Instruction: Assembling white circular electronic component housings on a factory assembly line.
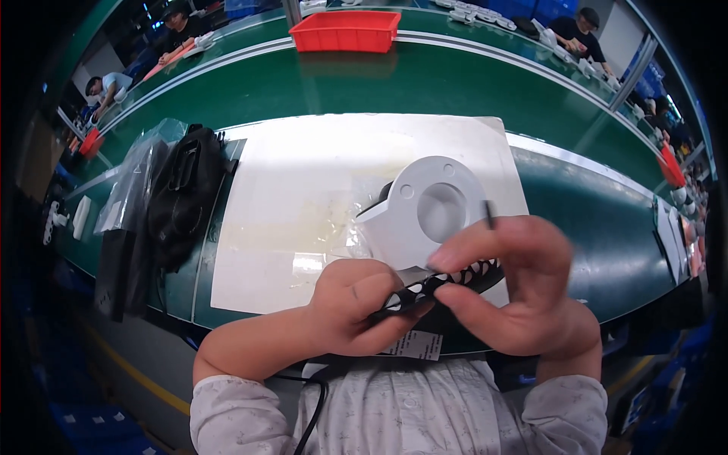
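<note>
Bright tabletop [561, 197], black rim

Even, cool light, seemingly from above, brightens the white sheet [265, 189]; the floor [159, 353] lies dim. Glare patches sit on the clear plastic [334, 243], a pale sheen spreads over the tabletop's right side, and below the red bin [345, 38] glows a faint reflection. Motion blur softens the fingers [464, 246] of the right hand [535, 292]. Fisheye distortion bows the tabletop's edges, the corners sink into black, and distant people [580, 34] look small and soft.
</note>
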Demonstrator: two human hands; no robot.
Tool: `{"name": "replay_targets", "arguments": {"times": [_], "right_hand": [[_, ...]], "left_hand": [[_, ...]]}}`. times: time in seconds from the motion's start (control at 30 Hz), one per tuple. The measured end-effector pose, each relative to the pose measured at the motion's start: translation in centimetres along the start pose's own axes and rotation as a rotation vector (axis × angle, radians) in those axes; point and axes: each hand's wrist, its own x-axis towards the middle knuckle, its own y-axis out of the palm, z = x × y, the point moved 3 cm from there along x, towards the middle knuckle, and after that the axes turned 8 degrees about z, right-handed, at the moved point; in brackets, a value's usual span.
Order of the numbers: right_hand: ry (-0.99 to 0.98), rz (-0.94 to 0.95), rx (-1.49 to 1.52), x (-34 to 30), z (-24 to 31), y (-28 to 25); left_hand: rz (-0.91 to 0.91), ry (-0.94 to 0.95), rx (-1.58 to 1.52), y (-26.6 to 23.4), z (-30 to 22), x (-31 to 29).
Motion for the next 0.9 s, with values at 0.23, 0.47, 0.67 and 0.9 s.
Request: {"name": "replay_targets", "arguments": {"times": [0.23,0.47,0.67,0.9], "right_hand": [[-0.153,0.127,-0.117,0.4,-0.6,-2.5],[0.208,0.083,0.115,3.1,-6.3,-4.0],[0.219,0.081,-0.147,2.9,-5.6,-3.7],[-0.027,0.409,-0.732,1.9,-2.9,-2.7]], "left_hand": [[0.063,-0.021,-0.030,-0.1,0.5,-0.4],[0.227,0.130,0.060,0.4,0.9,-0.5],[0.197,0.161,0.047,0.2,0.8,-0.6],[0.208,0.167,0.094,0.1,0.9,-0.4]]}}
